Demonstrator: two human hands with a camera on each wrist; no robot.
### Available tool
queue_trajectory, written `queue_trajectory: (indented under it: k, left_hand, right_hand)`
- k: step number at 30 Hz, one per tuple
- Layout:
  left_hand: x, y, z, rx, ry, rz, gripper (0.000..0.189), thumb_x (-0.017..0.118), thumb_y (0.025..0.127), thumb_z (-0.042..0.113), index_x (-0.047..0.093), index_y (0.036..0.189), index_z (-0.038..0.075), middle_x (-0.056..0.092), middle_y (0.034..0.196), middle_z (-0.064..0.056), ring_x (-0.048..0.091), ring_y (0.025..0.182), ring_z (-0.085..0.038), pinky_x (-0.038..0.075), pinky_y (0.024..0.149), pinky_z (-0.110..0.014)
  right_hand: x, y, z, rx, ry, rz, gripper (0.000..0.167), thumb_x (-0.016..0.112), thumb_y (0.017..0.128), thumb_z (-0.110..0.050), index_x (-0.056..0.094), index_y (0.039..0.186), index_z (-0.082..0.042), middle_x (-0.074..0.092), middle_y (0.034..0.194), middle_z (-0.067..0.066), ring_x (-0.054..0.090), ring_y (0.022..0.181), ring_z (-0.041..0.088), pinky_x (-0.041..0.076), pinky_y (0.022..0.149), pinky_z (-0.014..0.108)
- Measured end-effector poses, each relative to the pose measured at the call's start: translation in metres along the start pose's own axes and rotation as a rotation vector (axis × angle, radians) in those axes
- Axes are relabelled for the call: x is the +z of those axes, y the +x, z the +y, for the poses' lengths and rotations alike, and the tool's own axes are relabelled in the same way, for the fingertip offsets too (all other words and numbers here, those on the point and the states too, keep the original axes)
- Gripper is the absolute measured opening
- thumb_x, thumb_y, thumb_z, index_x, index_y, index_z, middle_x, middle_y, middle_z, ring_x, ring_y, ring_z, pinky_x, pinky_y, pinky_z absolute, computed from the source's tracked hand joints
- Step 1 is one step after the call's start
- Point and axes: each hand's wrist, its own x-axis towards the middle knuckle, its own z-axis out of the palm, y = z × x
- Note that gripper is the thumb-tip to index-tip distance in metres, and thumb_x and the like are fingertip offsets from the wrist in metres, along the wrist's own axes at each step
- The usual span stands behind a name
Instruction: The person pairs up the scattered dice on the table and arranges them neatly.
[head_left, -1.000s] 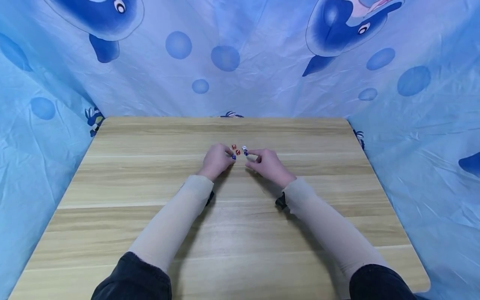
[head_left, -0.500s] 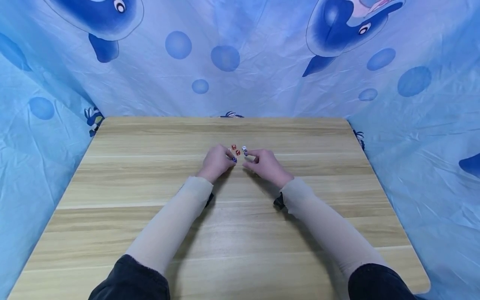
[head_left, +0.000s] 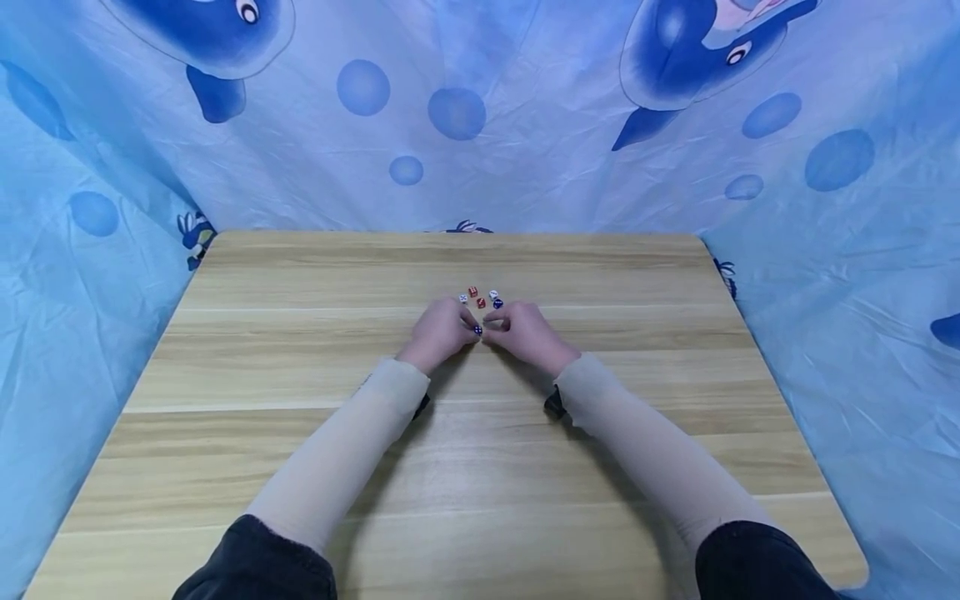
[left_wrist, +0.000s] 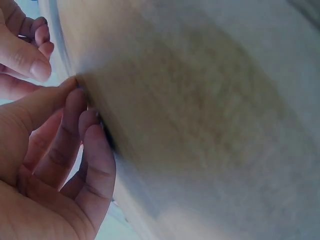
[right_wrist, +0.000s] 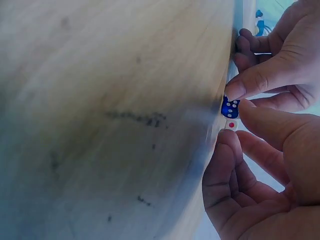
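Observation:
My left hand (head_left: 438,335) pinches a blue die (head_left: 477,330) with white pips at its fingertips, just above or on the table. From the other side my right hand (head_left: 525,335) reaches in, its thumb tip beside the blue die (right_wrist: 230,108) and seemingly touching it. The right index fingertip stays apart from the thumb, and a white die (right_wrist: 231,125) with a red pip shows through that gap. In the left wrist view the left hand (left_wrist: 55,150) hides nearly all of the die.
Just beyond the hands lie two red dice (head_left: 473,292), a white die (head_left: 463,298) on the left, and another white die (head_left: 493,294) with a second blue die (head_left: 497,303) on the right. A blue patterned curtain (head_left: 480,108) encloses the wooden table (head_left: 480,467).
The left hand has brought its blue die nearer the body and a little rightward. My right hand has left the other blue die and come over to the left hand's die.

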Motion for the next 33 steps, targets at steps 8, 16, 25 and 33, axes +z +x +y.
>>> queue_trajectory:
  k: [8, 16, 25, 33]
  left_hand:
    - [0.001, -0.001, 0.001, 0.009, 0.019, 0.006, 0.017, 0.085, 0.085, 0.020, 0.081, 0.099, 0.011, 0.071, 0.109, -0.005, 0.063, 0.097, -0.022, 0.050, 0.081, -0.037]
    - [0.002, 0.000, -0.002, 0.018, 0.021, 0.019, 0.015, 0.084, 0.086, 0.017, 0.081, 0.098, 0.011, 0.070, 0.109, -0.005, 0.063, 0.097, -0.022, 0.051, 0.080, -0.037]
    - [0.002, -0.001, -0.002, 0.025, 0.016, 0.031, 0.015, 0.084, 0.086, 0.017, 0.082, 0.100, 0.012, 0.071, 0.111, -0.005, 0.064, 0.102, -0.023, 0.052, 0.082, -0.039]
    - [0.004, -0.002, -0.001, 0.022, 0.018, 0.023, 0.014, 0.083, 0.087, 0.018, 0.081, 0.099, 0.012, 0.069, 0.113, -0.006, 0.063, 0.103, -0.024, 0.051, 0.083, -0.040]
  right_hand:
    - [0.005, 0.006, -0.002, -0.016, -0.062, -0.028, 0.024, 0.078, 0.093, -0.021, 0.077, 0.115, -0.012, 0.073, 0.103, 0.001, 0.062, 0.077, 0.012, 0.050, 0.069, 0.028]
    - [0.007, 0.010, -0.004, -0.025, -0.062, -0.039, 0.018, 0.078, 0.093, -0.019, 0.079, 0.109, -0.011, 0.074, 0.095, -0.002, 0.063, 0.075, 0.011, 0.049, 0.069, 0.028]
    - [0.008, 0.012, -0.008, -0.035, -0.099, -0.024, 0.013, 0.079, 0.092, -0.016, 0.080, 0.102, -0.009, 0.074, 0.086, -0.001, 0.065, 0.076, 0.012, 0.051, 0.071, 0.029]
    - [0.008, 0.012, -0.007, -0.002, -0.085, -0.042, 0.013, 0.079, 0.091, -0.016, 0.080, 0.103, -0.010, 0.073, 0.088, -0.002, 0.063, 0.078, 0.013, 0.050, 0.073, 0.030]
